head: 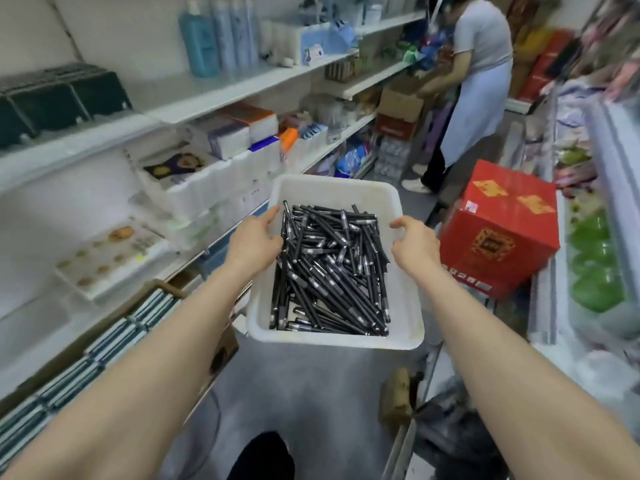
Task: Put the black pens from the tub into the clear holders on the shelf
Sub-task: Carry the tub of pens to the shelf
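A white plastic tub (332, 187) hangs in the air in front of me above the aisle floor, with a loose heap of several black pens (329, 268) in it. My left hand (254, 239) grips the tub's left rim, thumb over the edge. On the opposite rim my right hand (414, 242) grips the same way. I cannot make out clear holders for certain; blurred clear containers (24, 327) sit on the lower left shelf.
White shelves (221, 95) run along the left with bottles, tissue packs and boxes. A red carton (498, 230) stands on the floor to the right, beside a freezer (595, 258). A person in an apron (474, 88) works farther down the narrow aisle.
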`<state>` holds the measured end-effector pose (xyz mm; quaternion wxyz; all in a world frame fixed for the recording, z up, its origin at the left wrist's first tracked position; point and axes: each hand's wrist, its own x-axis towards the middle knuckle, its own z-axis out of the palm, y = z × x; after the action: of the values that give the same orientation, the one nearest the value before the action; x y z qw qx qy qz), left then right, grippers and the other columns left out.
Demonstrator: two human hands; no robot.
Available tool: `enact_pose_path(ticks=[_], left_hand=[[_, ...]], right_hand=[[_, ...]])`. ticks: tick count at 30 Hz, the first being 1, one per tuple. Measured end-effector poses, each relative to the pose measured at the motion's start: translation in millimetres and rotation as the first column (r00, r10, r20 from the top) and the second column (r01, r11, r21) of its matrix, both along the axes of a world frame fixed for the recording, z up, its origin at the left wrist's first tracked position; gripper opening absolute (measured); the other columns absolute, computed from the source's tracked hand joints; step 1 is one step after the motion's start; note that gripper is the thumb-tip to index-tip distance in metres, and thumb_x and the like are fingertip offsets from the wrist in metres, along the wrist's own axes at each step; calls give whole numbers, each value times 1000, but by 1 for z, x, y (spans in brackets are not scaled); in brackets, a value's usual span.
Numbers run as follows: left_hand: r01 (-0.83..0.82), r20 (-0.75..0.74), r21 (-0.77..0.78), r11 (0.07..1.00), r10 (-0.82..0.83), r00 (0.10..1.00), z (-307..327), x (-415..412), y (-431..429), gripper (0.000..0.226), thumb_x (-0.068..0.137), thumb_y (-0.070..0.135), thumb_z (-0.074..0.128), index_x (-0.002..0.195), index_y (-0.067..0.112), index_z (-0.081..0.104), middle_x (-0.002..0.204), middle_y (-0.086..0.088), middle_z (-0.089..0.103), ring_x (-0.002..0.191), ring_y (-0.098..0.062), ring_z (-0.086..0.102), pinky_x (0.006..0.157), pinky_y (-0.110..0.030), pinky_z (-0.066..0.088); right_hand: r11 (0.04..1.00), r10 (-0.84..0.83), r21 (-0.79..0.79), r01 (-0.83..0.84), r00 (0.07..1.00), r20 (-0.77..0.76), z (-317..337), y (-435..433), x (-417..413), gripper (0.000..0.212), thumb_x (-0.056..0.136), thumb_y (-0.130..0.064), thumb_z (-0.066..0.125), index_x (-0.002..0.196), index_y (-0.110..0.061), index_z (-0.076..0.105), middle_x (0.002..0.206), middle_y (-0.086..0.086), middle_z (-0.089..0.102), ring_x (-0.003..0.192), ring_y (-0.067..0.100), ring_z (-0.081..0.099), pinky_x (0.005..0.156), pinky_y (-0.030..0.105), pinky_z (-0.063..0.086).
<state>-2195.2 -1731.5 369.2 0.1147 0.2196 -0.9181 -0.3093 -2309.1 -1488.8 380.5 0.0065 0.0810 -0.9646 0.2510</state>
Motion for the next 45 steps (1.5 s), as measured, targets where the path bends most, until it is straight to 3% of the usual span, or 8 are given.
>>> enact_pose_path(ticks=[6,10,14,21,25,29,38,45], left_hand=[[160,-14,26,987,-159,987,-7,-155,-25,75,80,20,54,153,22,34,132,-18,59,114,-37,58,94,-43,49],[294,-54,6,956,-294,954,3,-259,-28,70,86,11,57,152,14,35,133,-20,59,113,-37,58,87,-36,44],[424,-27,-14,906,-424,905,9,-362,-14,66,93,14,54,154,13,30,130,-21,61,114,-38,58,89,-37,43],[712,21,-22,702,-712,702,0,-494,56,25,97,17,47,122,18,50,99,-8,67,93,-37,63,67,-34,39],[806,49,-7,592,-805,592,-3,-557,109,14,97,23,44,109,21,49,87,-6,67,75,-32,64,70,-40,53],[855,84,-7,518,-852,517,-7,-619,166,14,96,25,44,102,13,48,91,-12,68,82,-37,65,77,-44,53],[903,218,126,410,-900,378,-21,-716,244,49,77,41,48,117,13,46,94,-13,71,85,-35,67,81,-40,55],[952,288,-99,289,-908,305,-22,-813,301,54,99,31,49,144,5,35,132,-19,51,119,-35,52,92,-38,44]], right_hand=[[990,-139,-22,138,990,-8,0,-7,-119,50,84,2,48,126,-24,60,126,14,61,104,37,61,75,34,48],[971,-238,-12,238,971,-30,10,-1,-192,47,86,2,51,124,-23,60,116,13,66,100,33,62,71,32,45],[918,-395,-17,395,915,-81,17,22,-242,45,88,1,50,125,-23,60,116,12,67,108,34,61,83,35,45],[802,-593,-9,597,796,-123,24,88,-297,58,83,-1,50,138,-18,46,125,19,61,111,41,58,89,41,46],[706,-696,60,706,707,-129,24,131,-337,52,87,-4,50,137,-17,51,124,19,63,112,40,59,92,41,46],[656,-742,110,747,664,-90,24,177,-378,45,88,-4,54,131,-16,56,121,17,65,111,36,61,92,39,48],[580,-806,221,784,591,21,-12,247,-457,57,92,-2,51,144,-25,44,119,13,64,102,27,64,82,30,49],[551,-817,245,798,576,-39,-23,283,-513,59,96,-4,48,145,-35,43,125,10,63,103,27,63,88,33,48]])
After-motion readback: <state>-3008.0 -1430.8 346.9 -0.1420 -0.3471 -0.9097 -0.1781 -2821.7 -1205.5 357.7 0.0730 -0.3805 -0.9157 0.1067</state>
